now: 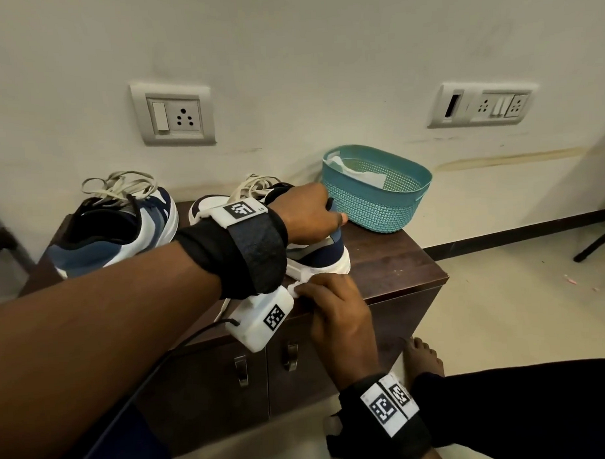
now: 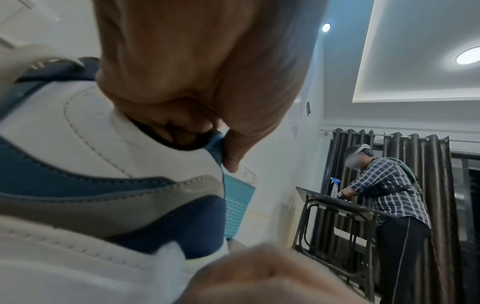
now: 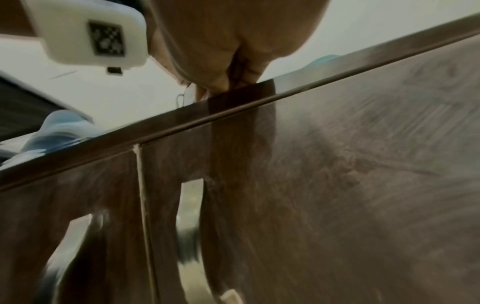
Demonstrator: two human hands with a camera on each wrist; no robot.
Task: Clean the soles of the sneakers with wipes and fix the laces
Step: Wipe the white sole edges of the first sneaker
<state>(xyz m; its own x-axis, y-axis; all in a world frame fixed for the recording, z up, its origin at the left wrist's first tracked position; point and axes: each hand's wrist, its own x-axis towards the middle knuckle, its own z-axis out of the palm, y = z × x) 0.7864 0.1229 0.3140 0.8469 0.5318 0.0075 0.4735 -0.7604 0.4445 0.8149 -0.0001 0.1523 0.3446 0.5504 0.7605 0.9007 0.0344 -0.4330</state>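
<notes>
While left hand (image 1: pixel 307 213) grips sneaker (image 1: pixel 321 254) heel | right hand (image 1: pixel 334 310) pinches wipe (image 1: pixel 298 286) at cabinet (image 1: pixel 398 260) edge

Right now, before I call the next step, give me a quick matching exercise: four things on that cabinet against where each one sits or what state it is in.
Things:
1. near sneaker
2. far sneaker
3. teal basket
4. white wipe

States:
A. untouched at the cabinet's left end, laces loose
B. at the right end by the wall, white sheets inside
C. gripped at the heel by the left hand
D. under the right hand fingers, against a white sole

Pairs: 1-C, 2-A, 3-B, 4-D
</notes>
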